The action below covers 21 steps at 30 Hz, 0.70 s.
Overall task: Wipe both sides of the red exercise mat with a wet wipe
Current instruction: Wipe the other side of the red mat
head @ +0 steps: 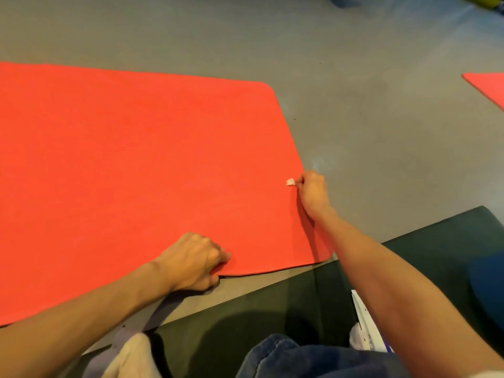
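Our red exercise mat (136,165) lies flat on the grey floor (381,132), stretching ahead and to the left of both hands, matte, with no wet streaks we can see. Our left hand (191,261) curls round its near edge. Our right hand (312,193), at the end edge, pinches a scrap of wet wipe (290,182). We judge a flip is next, with the underside not yet wiped.
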Available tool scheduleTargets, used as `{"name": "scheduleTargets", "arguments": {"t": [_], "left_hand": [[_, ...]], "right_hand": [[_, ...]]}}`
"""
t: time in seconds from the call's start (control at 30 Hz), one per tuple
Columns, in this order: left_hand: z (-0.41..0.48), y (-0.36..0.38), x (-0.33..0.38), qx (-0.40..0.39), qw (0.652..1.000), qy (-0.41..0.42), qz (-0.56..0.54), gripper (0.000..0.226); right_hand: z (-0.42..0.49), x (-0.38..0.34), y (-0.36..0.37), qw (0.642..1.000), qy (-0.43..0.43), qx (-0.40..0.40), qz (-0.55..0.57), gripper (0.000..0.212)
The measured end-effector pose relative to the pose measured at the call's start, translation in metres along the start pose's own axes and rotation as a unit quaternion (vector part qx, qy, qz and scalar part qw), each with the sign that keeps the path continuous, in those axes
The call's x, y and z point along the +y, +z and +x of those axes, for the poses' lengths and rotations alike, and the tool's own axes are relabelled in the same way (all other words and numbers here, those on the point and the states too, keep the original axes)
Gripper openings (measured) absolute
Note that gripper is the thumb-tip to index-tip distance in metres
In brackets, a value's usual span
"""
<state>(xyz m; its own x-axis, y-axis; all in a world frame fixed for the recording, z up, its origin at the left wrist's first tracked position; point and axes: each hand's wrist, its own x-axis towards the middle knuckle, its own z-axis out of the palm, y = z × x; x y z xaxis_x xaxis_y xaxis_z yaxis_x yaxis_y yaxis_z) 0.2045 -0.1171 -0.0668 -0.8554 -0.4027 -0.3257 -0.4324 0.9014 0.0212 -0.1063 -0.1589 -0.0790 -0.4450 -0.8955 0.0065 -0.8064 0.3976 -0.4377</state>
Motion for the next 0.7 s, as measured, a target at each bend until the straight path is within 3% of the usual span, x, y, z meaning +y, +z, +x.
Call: {"name": "scheduleTargets", "arguments": {"t": [0.03,0.1,0.2,0.27,0.33,0.4,0.47,0.6,0.7], "left_hand": [[0.0,0.002,0.0,-0.004,1.0,-0.006,0.0,0.055],[-0.001,0.009,-0.001,-0.002,1.0,0.003,0.003,0.062],[0.001,0.02,-0.005,0.051,0.998,0.02,-0.01,0.082],[0.002,0.019,-0.008,0.094,0.995,0.027,-0.026,0.077],[0.0,0.015,-0.005,0.117,0.993,0.027,0.01,0.062],[-0.001,0.02,-0.002,0.136,0.99,0.012,0.02,0.055],[-0.001,0.023,0.003,0.156,0.988,0.01,0.014,0.054],[0.001,0.022,0.004,0.167,0.986,0.014,0.029,0.055],[0.003,0.025,0.001,0.15,0.988,0.016,0.029,0.056]], "right_hand": [[-0.005,-0.003,0.0,1.0,-0.014,-0.008,-0.005,0.01],[-0.029,0.0,-0.004,0.988,-0.123,-0.073,-0.058,0.013],[-0.081,0.012,-0.019,0.931,-0.293,-0.201,-0.086,0.017],[-0.088,0.028,-0.025,0.902,-0.353,-0.23,-0.095,0.013],[-0.065,0.043,-0.026,0.926,-0.312,-0.186,-0.103,0.014],[-0.029,0.051,-0.03,0.973,-0.175,-0.111,-0.102,0.014],[-0.009,0.056,-0.033,0.989,-0.077,-0.089,-0.095,0.008],[-0.03,0.071,-0.04,0.977,-0.12,-0.132,-0.118,0.011],[-0.026,0.082,-0.067,0.993,-0.066,-0.028,-0.096,0.007]]}}
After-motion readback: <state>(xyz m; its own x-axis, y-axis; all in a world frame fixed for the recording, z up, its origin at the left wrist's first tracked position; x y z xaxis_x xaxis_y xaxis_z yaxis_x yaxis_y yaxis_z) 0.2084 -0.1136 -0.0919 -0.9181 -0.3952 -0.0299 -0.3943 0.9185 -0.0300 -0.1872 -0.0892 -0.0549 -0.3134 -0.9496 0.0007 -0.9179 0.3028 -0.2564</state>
